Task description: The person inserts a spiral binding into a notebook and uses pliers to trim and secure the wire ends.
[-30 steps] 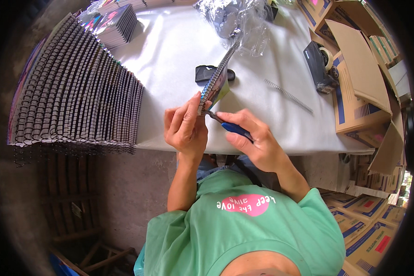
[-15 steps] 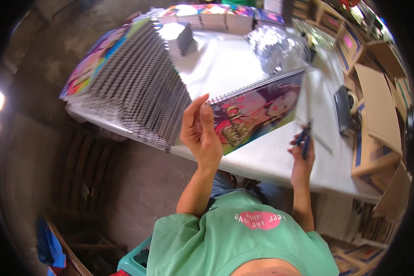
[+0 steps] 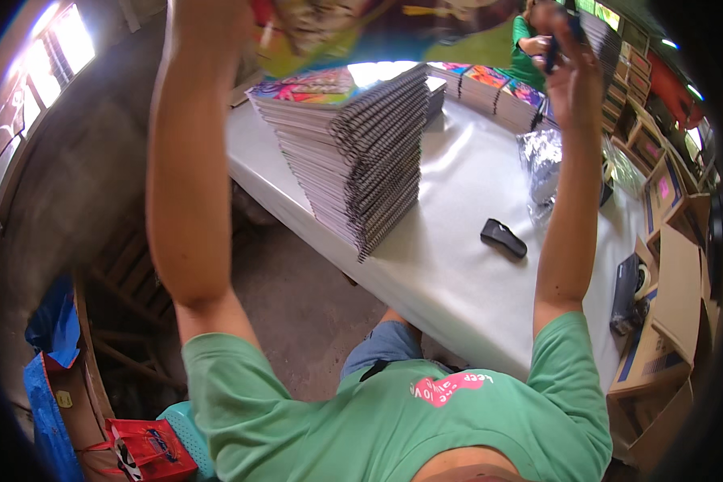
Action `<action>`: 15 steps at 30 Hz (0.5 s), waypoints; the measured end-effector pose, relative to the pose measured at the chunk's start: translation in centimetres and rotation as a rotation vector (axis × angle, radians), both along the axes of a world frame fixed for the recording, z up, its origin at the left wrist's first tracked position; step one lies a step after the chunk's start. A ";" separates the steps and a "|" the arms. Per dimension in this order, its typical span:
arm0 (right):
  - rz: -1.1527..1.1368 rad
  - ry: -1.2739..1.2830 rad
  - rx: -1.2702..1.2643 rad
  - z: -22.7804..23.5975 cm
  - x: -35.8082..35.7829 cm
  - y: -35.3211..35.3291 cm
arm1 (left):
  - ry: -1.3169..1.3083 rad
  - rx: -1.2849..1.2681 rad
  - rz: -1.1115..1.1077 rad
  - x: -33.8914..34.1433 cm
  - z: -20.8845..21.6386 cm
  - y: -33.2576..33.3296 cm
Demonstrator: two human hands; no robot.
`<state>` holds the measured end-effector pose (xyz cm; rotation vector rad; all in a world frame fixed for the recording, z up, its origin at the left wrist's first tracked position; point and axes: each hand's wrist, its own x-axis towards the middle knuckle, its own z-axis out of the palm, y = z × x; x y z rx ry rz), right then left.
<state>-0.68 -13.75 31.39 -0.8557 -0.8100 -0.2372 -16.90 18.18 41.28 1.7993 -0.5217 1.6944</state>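
Observation:
A spiral notebook with a colourful printed cover is raised above the table, partly cut off by the top edge. My left hand holds it by its left side; the fingers run out of view. Raised at the notebook's right side, my right hand is closed around pliers with dark blue handles. The pliers' jaws cannot be made out. Below the notebook, a tall stack of spiral notebooks stands at the table's near left edge, its wire bindings facing right.
On the white-covered table lie a small black object and crumpled clear plastic. More notebook stacks line the far side, near a person in green. Open cardboard boxes and a tape dispenser are at right.
Both hands have risen toward the top of the view, the left with the notebook, the right with the pliers. My view has shifted, and a black object on the table now shows.

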 end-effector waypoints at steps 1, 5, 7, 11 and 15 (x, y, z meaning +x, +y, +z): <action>0.028 -0.023 0.115 2.3 -0.5 -0.7 | 0.030 0.000 0.090 -1.3 3.5 0.9; -0.332 -0.236 0.003 7.6 -3.1 2.4 | 0.192 0.017 0.307 0.8 5.7 5.2; -0.500 -0.614 -0.159 11.7 -7.9 6.3 | 0.247 0.025 0.361 1.5 5.9 5.9; -0.043 -0.390 -0.550 14.6 -9.8 9.7 | 0.316 0.052 0.396 3.3 5.6 5.7; -0.139 -0.319 -0.531 12.9 -7.7 10.6 | 0.322 0.055 0.368 3.0 4.8 4.8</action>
